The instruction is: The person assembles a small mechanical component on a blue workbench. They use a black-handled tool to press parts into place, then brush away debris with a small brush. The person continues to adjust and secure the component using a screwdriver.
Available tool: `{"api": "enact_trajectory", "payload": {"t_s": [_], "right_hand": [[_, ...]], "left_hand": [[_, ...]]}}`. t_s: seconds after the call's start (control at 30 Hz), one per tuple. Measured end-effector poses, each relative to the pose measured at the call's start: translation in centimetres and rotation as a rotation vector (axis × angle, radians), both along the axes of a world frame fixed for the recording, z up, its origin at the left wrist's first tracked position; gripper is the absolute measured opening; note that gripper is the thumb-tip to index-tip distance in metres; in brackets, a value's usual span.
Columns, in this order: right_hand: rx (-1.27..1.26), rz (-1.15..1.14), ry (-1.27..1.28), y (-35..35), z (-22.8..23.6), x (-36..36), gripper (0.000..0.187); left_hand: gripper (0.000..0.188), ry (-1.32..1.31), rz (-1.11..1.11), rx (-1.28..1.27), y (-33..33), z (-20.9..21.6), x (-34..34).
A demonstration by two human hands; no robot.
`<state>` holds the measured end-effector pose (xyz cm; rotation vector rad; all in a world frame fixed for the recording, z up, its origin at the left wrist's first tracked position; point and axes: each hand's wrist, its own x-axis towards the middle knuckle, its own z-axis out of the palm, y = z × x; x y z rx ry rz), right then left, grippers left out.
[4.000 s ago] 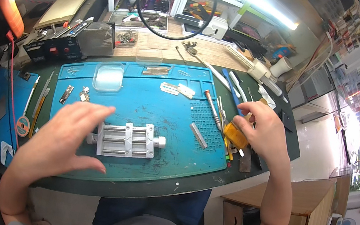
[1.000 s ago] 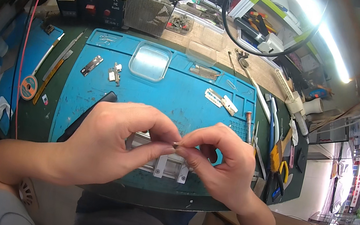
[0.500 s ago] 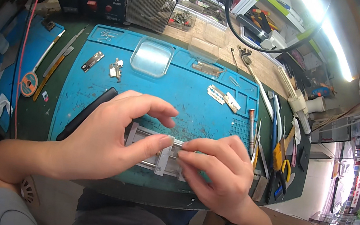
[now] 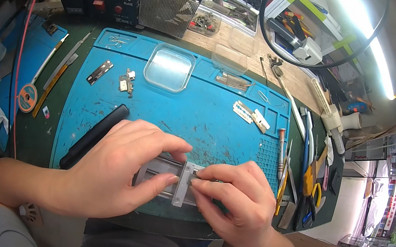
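A silver metal clamp fixture [image 4: 182, 188] with parallel rods and a sliding crossbar lies at the near edge of the blue mat [image 4: 157, 116]. My left hand [image 4: 116, 167] is curled around its left part, the thumb against the crossbar and the index finger bent over the far side. At the crossbar's right side, my right hand [image 4: 242, 203] has its thumb and fingers pinched together; whatever is between the tips is hidden. Both hands cover parts of the fixture. A long black bar-shaped thing [image 4: 95, 136] lies beside my left hand.
A clear plastic box [image 4: 168, 68] stands farther back on the mat. Small metal parts [image 4: 126, 82] lie left of it, razor blades [image 4: 243, 111] to the right. Screwdrivers, tweezers and yellow-handled pliers [image 4: 310, 183] line the right side. A black box-shaped device [image 4: 97, 2] stands behind.
The view has shifted slightly. My left index finger has come down closer to the fixture, and the crossbar now shows more of its top face. My right hand keeps its pinch beside it.
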<state>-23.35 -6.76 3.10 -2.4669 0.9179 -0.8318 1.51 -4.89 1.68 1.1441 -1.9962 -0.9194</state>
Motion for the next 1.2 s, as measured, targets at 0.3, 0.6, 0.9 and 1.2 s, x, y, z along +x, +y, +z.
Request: {"api": "enact_trajectory", "payload": {"t_s": [0.3,0.6,0.9,1.2], "right_hand": [[0.002,0.038,-0.014,-0.03,0.19,0.09,0.028],[0.026,0.048,-0.022,0.05,0.29,0.11,0.031],[0.031,0.091,-0.037,0.04,0.16,-0.12,0.029],[0.033,0.09,-0.044,0.0,0.12,-0.1,0.028]], "left_hand": [[0.047,-0.018,-0.014,0.013,-0.02,0.32,0.18],[0.05,-0.094,-0.012,-0.096,0.11,0.47,0.31],[0.045,-0.119,0.001,-0.174,0.28,0.61,0.2],[0.042,-0.112,-0.047,-0.225,0.1,0.72,0.2]]}}
